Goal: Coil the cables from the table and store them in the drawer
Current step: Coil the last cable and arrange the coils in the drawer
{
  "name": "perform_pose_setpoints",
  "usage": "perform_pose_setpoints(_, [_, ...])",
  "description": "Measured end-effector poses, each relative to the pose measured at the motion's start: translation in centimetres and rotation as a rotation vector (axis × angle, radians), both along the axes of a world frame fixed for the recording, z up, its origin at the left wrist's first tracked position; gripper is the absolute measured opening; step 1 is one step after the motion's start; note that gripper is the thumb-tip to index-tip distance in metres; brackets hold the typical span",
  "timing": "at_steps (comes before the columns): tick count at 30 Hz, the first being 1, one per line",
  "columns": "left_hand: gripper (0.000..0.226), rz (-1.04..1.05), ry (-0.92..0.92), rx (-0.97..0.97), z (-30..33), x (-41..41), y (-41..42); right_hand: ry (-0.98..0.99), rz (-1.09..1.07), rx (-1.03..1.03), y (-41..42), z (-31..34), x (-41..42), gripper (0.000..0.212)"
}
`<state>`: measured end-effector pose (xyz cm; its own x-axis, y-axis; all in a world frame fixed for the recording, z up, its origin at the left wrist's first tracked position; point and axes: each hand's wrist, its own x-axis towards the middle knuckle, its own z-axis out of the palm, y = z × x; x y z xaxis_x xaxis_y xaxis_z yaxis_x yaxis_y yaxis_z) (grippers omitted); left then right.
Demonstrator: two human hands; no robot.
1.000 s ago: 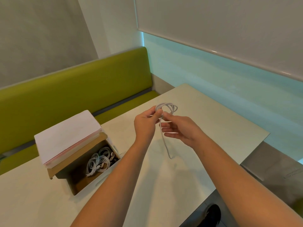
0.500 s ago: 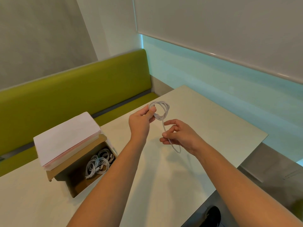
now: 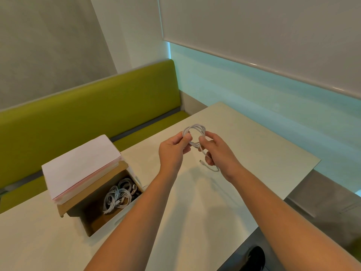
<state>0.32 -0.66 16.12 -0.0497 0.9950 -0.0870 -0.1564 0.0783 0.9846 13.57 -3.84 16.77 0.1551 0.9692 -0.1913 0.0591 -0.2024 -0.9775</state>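
Head view looks down on a pale, matte rectangular counter (image 3: 244, 192) set against a lime-green upholstered bench (image 3: 88, 114), with grey walls and a white roller blind (image 3: 263, 32) over a lit window. Above the counter, the left hand (image 3: 172, 151) and right hand (image 3: 216, 151) each pinch a thin white coiled cable (image 3: 195, 129), its short tail hanging below the right grip. An open cardboard drawer box (image 3: 97, 222) at left holds more white cable coils (image 3: 119, 198) under a white paper stack (image 3: 78, 165).
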Motion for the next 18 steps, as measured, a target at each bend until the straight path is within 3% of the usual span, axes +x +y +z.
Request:
perform_pose_setpoints(5, [0.02, -0.013, 0.051, 0.019, -0.4, 0.4, -0.8, -0.253, -0.13, 0.107, 0.6, -0.6, -0.5, 0.026])
perform_pose_setpoints(13, [0.023, -0.033, 0.244, 0.074, -1.3, 0.6, -1.3, -0.749, -0.159, 0.128, 0.2, -1.0, -0.9, 0.036])
perform_pose_setpoints(15, [0.02, -0.023, 0.176, 0.031, -1.2, 0.5, -1.3, -0.688, -0.157, 0.127, 0.1, -1.1, -0.9, 0.036])
perform_pose_setpoints(18, [0.014, 0.016, 0.034, -0.039, -1.3, 0.1, -1.3, -0.324, -0.092, 0.118, 0.2, -0.9, -0.6, 0.023])
